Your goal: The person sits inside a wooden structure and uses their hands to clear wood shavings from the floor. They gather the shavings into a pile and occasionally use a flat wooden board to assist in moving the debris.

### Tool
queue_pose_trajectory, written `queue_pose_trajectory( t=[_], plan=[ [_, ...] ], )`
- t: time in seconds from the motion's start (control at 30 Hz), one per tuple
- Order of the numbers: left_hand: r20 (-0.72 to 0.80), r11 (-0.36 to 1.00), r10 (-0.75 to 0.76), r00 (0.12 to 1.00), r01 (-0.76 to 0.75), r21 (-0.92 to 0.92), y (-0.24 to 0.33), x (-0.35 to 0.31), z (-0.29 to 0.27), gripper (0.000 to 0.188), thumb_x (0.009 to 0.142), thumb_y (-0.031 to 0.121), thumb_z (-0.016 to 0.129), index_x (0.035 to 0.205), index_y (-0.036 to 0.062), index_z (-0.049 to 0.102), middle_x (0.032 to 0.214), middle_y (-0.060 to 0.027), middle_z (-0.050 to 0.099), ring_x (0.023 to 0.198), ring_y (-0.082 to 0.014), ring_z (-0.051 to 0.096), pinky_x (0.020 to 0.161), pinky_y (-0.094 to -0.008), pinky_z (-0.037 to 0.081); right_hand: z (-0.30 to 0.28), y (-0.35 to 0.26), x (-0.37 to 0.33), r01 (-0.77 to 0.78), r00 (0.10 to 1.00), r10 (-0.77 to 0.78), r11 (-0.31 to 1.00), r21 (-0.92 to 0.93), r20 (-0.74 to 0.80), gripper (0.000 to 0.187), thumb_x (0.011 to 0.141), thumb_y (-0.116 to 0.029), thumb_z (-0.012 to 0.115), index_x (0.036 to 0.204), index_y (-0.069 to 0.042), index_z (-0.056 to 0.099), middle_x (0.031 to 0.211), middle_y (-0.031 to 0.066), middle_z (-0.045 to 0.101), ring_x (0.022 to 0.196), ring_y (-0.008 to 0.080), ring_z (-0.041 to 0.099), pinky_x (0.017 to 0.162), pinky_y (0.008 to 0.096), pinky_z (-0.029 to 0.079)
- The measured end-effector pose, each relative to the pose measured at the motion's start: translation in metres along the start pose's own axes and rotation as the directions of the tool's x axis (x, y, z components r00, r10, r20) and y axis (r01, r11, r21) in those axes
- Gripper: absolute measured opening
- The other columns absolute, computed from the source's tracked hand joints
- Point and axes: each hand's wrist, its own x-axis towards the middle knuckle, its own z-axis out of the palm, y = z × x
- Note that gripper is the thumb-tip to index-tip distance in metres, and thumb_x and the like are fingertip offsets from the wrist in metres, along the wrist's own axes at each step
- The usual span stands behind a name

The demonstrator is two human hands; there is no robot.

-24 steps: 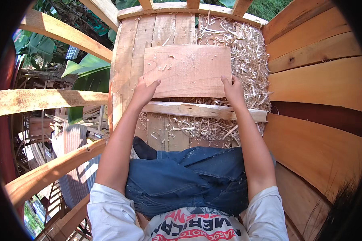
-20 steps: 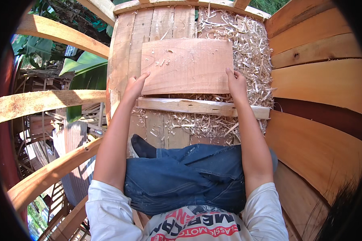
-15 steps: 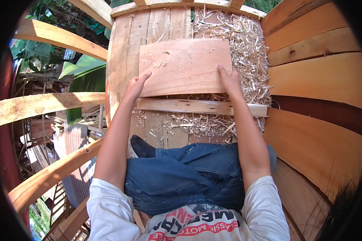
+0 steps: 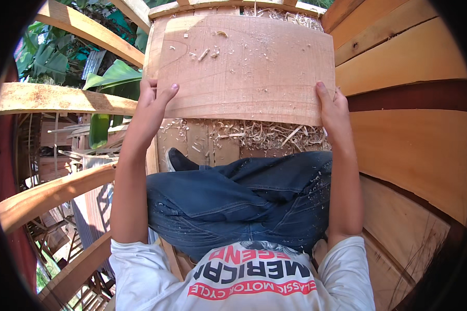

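Note:
A wide, flat wooden board (image 4: pixel 249 67) is held out in front of me, with a few curled shavings and crumbs of wood lying on its face. My left hand (image 4: pixel 155 101) grips its near left corner, thumb on top and fingers curled underneath. At the near right corner my right hand (image 4: pixel 333 106) holds it the same way, thumb over the edge. The board covers most of the plank floor behind it, and the wooden strip that lay across the floor is hidden.
Wood shavings (image 4: pixel 264 133) lie on the floor planks before my crossed legs (image 4: pixel 233 197). Broad boards (image 4: pixel 410 140) line the right side. Spaced wooden rails (image 4: pixel 67 98) run along the left, with banana leaves (image 4: pixel 114 75) and a timber pile beyond.
The board has come up off the floor and nearer, so it looks larger and now hides the cross strip. Both hands have moved apart in the picture while keeping hold of it.

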Motion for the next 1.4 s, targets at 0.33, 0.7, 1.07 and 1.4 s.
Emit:
queue_pose_trajectory(
  t=[0.33, 0.7, 1.07, 1.4],
  plan=[
    [0.072, 0.946, -0.246, 0.967, 0.256, -0.198, -0.044, -0.288, -0.015, 0.054, 0.082, 0.004, 0.077, 0.115, 0.0033, 0.035, 0.116, -0.0131, 0.054, 0.111, -0.0162, 0.056, 0.101, -0.0322, 0.045, -0.058, -0.012, -0.249, -0.161, 0.987, 0.150, 0.964, -0.210, -0.066, 0.041, 0.101, -0.027, 0.059, 0.122, 0.008, 0.057, 0.109, 0.0145, 0.069, 0.101, 0.0169, 0.062, 0.091, 0.0331, 0.048],
    [0.163, 0.881, -0.365, 0.917, 0.283, 0.380, -0.054, -0.317, -0.020, 0.052, 0.080, 0.014, 0.081, 0.110, -0.0010, 0.042, 0.105, -0.0223, 0.065, 0.103, -0.0286, 0.068, 0.090, -0.0377, 0.053, -0.075, 0.006, -0.292, -0.300, 0.933, 0.357, 0.731, -0.613, -0.032, 0.041, 0.094, -0.028, 0.063, 0.114, 0.007, 0.061, 0.099, 0.0288, 0.069, 0.096, 0.0373, 0.068, 0.083, 0.0421, 0.052],
    [0.244, 0.535, -0.425, 0.871, 0.025, 0.844, -0.012, -0.290, -0.014, 0.059, 0.078, 0.040, 0.080, 0.109, -0.0005, 0.050, 0.086, -0.0199, 0.066, 0.081, -0.0377, 0.066, 0.070, -0.0450, 0.050, -0.068, -0.074, -0.221, -0.154, 0.968, 0.247, 0.483, -0.862, -0.035, 0.038, 0.088, -0.040, 0.070, 0.094, -0.003, 0.071, 0.076, 0.0178, 0.071, 0.070, 0.0359, 0.069, 0.065, 0.0410, 0.054],
    [0.177, 0.739, 0.188, 0.966, -0.258, 0.623, 0.088, -0.154, -0.023, 0.056, 0.084, 0.034, 0.076, 0.125, 0.0022, 0.053, 0.100, -0.0152, 0.068, 0.097, -0.0290, 0.067, 0.083, -0.0387, 0.050, 0.003, 0.020, 0.025, 0.334, 0.873, 0.193, 0.434, -0.837, 0.449, 0.036, 0.088, -0.036, 0.070, 0.106, -0.005, 0.069, 0.104, 0.0177, 0.071, 0.098, 0.0325, 0.068, 0.087, 0.0427, 0.052]
  ],
)
